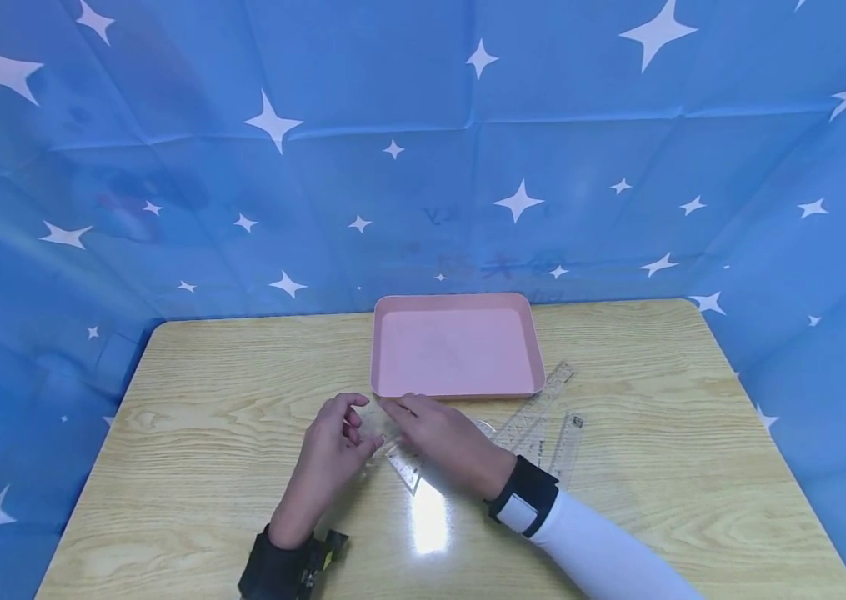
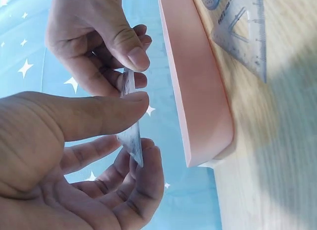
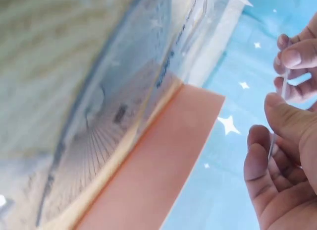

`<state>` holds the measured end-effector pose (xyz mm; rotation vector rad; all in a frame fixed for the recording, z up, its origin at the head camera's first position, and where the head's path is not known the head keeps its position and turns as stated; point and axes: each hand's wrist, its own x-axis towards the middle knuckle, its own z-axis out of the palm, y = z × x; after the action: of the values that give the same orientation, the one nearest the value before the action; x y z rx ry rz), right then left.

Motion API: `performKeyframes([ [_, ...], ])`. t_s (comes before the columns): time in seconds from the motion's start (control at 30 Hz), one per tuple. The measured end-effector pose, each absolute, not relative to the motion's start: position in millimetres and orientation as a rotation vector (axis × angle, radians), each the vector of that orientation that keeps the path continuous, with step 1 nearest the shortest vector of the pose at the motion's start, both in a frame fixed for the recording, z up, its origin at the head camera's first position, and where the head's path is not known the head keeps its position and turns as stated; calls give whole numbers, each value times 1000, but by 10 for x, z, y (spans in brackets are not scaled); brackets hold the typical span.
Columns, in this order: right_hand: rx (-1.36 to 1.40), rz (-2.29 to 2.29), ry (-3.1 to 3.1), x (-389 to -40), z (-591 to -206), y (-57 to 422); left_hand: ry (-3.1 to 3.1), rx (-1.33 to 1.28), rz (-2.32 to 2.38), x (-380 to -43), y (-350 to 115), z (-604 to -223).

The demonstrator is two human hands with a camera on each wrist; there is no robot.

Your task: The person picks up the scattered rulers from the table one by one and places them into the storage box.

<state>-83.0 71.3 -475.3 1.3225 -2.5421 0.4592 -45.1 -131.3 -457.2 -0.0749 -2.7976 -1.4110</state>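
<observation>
My left hand (image 1: 332, 450) and right hand (image 1: 438, 433) meet just in front of the pink tray (image 1: 533, 346). Between them they hold a thin clear plastic piece (image 2: 130, 136) with dark markings. It appears nearly edge-on in both wrist views, so its exact kind is unclear. In the left wrist view, my left thumb lies against its face with curled fingers behind. The right thumb and fingers pinch its other end. On the table near the right hand lie a clear set square (image 1: 406, 468) and a protractor (image 1: 484, 427), partly covered by that hand.
Right of the hands lie a long clear ruler (image 1: 543, 400), a shorter clear ruler (image 1: 567, 446) and another set square (image 1: 533, 443), partly overlapping. Light glares off the wooden table (image 1: 227, 400). A blue star-patterned cloth (image 1: 423, 183) hangs behind and beside it.
</observation>
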Motion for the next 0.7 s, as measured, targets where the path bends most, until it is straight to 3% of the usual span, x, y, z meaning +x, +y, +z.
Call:
performKeyframes([
  [0.37,1257,426,-2483,-896,-4675,786,-2837,-276,-1067,-429,-1217,-4507],
  [0.7,1186,400,-2507,-1021,-4555,857,-2761,-390,-961,-608,-1154,-4442],
])
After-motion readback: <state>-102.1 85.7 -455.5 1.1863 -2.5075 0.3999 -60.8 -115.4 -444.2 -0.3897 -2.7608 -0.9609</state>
